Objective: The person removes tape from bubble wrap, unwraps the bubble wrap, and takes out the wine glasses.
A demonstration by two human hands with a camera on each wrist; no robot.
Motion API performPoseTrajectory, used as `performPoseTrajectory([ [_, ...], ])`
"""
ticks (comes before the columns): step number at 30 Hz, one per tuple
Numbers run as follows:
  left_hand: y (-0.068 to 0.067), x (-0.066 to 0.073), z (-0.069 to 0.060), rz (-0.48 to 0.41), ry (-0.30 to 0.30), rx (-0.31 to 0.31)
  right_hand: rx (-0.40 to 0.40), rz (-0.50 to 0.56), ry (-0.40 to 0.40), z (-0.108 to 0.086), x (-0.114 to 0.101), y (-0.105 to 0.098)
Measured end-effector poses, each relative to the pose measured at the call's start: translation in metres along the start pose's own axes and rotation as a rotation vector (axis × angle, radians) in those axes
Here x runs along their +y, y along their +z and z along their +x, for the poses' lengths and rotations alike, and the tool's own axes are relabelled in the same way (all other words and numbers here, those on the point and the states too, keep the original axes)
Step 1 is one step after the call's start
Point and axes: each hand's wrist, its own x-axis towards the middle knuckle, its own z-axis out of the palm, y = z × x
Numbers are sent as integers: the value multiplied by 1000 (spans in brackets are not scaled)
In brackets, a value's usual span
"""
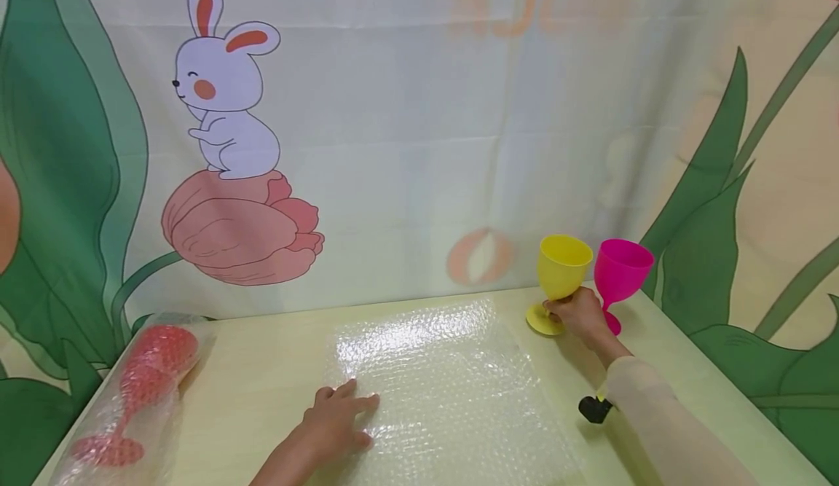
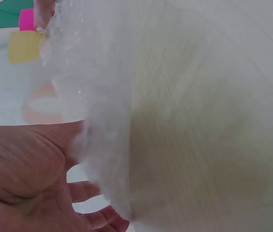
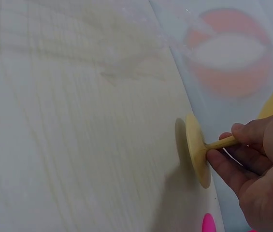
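Note:
My right hand [image 1: 583, 318] pinches the stem of a yellow plastic goblet [image 1: 564, 271] at the back right. In the right wrist view, the goblet's round foot [image 3: 196, 152] casts a shadow beside it on the table; whether it touches the surface I cannot tell. A magenta goblet [image 1: 623, 271] stands just right of that hand, its stem partly hidden. My left hand [image 1: 331, 424] lies at the left edge of a flat sheet of bubble wrap [image 1: 452, 391], fingers spread. From the left wrist, its thumb and fingertips [image 2: 97, 217] appear at the sheet's edge.
A red goblet [image 1: 157, 358] wrapped in bubble wrap lies on the table's left side. The pale table [image 1: 255, 369] ends at the back against a printed curtain [image 1: 380, 143] with a rabbit and tulips. A small black object [image 1: 594, 409] is at my right wrist.

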Motion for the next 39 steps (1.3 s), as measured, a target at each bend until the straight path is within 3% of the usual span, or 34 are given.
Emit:
performPoseTrajectory([
  [20,6,0,0,17,24,9,-24,3,104,5,12,-2],
  [39,3,-1,0,26,25,25,4,-58,50,7,10,2],
])
